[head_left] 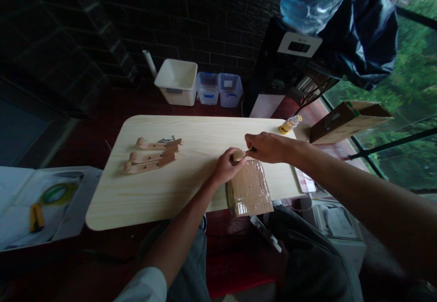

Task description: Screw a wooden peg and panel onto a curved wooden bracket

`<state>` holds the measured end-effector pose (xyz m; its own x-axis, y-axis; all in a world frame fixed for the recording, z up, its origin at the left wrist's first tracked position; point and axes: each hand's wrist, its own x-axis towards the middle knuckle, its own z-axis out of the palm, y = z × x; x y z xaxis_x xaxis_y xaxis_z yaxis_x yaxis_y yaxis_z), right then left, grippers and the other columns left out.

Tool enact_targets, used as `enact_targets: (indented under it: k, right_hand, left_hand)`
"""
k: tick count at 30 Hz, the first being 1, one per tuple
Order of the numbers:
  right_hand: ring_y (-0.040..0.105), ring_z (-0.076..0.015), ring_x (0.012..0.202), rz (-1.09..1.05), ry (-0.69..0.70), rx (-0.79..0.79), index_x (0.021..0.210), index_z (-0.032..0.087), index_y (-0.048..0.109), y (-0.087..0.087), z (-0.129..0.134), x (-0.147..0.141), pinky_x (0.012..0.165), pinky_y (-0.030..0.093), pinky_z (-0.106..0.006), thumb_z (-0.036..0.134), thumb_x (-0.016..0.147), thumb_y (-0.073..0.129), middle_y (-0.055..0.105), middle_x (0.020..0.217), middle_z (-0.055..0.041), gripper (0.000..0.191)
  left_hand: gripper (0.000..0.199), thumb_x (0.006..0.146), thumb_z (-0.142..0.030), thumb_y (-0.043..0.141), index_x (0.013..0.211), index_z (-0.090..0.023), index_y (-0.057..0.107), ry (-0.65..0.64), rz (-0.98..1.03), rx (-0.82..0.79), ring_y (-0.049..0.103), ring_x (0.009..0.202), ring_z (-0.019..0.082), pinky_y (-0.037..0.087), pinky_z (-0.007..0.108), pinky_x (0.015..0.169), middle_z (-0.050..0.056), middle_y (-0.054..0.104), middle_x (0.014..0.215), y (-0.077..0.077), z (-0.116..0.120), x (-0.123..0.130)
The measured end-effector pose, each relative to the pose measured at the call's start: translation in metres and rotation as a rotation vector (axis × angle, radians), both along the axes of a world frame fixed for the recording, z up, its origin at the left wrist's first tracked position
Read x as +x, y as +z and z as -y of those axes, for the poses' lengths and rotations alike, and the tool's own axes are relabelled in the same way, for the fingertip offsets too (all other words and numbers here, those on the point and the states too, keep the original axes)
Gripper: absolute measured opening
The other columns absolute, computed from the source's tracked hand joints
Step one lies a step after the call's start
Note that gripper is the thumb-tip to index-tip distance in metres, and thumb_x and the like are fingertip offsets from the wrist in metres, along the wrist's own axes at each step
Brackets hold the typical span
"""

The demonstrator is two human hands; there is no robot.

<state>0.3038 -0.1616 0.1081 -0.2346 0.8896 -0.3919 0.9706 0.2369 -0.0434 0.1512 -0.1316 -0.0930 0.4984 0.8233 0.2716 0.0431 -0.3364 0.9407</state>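
My left hand (228,165) is wrapped round a small wooden piece (238,155) above the far end of a cardboard slab. My right hand (264,147) grips a screwdriver (251,149) with a yellow and black handle, its tip against the wooden piece. Most of the handle is hidden by my fingers. The tape-covered cardboard slab (251,188) has several small holes and overhangs the table's near edge. On the left of the table lie several curved wooden parts (150,163) with dark holes, and small metal pieces (166,140) beside them.
The pale table (194,131) has rounded corners. A clear bottle with a yellow cap (290,124) stands at its far right corner. An open white box (68,220) sits at left. Bins (175,81), a water dispenser (273,74) and a cardboard box (344,120) are beyond.
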Motion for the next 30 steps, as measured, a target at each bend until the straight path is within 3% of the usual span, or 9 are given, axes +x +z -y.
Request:
enact_targets:
  k: [6,11,19,25,30]
  right_hand:
    - [0.068,-0.0225,0.079,0.007,0.0,-0.011,0.119,0.015,0.064,0.0039,0.0008,0.0,0.064,0.034,-0.033,0.029,0.095,0.057,0.078,0.101,-0.0163,0.029]
    - [0.068,-0.0229,0.081,0.002,0.003,-0.007,0.111,0.016,0.066,0.002,0.0002,-0.0006,0.066,0.035,-0.033,0.036,0.097,0.056,0.077,0.099,-0.0161,0.026]
    - [0.064,-0.0198,0.072,-0.01,0.005,-0.015,0.119,0.018,0.063,0.0022,-0.0007,-0.0038,0.065,0.035,-0.033,0.031,0.094,0.058,0.076,0.088,-0.0108,0.029]
    - [0.066,-0.0214,0.075,0.015,0.005,0.001,0.112,0.019,0.066,0.0044,-0.0026,-0.0041,0.066,0.035,-0.034,0.032,0.096,0.056,0.076,0.091,-0.0126,0.022]
    - [0.067,-0.0224,0.076,0.034,0.002,0.005,0.117,0.016,0.066,0.0039,-0.0026,-0.0046,0.067,0.036,-0.034,0.033,0.097,0.057,0.077,0.092,-0.0149,0.028]
  left_hand:
    - [0.019,0.089,-0.028,0.072,0.105,-0.02,0.068,0.005,-0.006,0.012,0.071,0.096,0.02,0.057,0.035,0.089,0.006,0.075,0.103,0.0001,0.0002,0.0004]
    - [0.02,0.089,-0.028,0.073,0.106,-0.02,0.067,0.0,-0.009,0.018,0.071,0.097,0.021,0.058,0.035,0.088,0.006,0.075,0.105,-0.0029,-0.0008,0.0002]
    - [0.02,0.088,-0.028,0.074,0.105,-0.02,0.067,0.008,-0.014,0.015,0.071,0.097,0.021,0.058,0.035,0.088,0.007,0.075,0.104,-0.0019,-0.001,-0.0005]
    - [0.02,0.088,-0.03,0.074,0.103,-0.02,0.067,0.007,-0.02,0.016,0.07,0.098,0.022,0.058,0.036,0.089,0.006,0.075,0.105,-0.0038,-0.0022,-0.0003]
    - [0.02,0.088,-0.028,0.073,0.105,-0.02,0.067,0.004,-0.01,0.018,0.071,0.099,0.022,0.058,0.036,0.09,0.006,0.075,0.106,-0.0026,-0.0017,-0.0002]
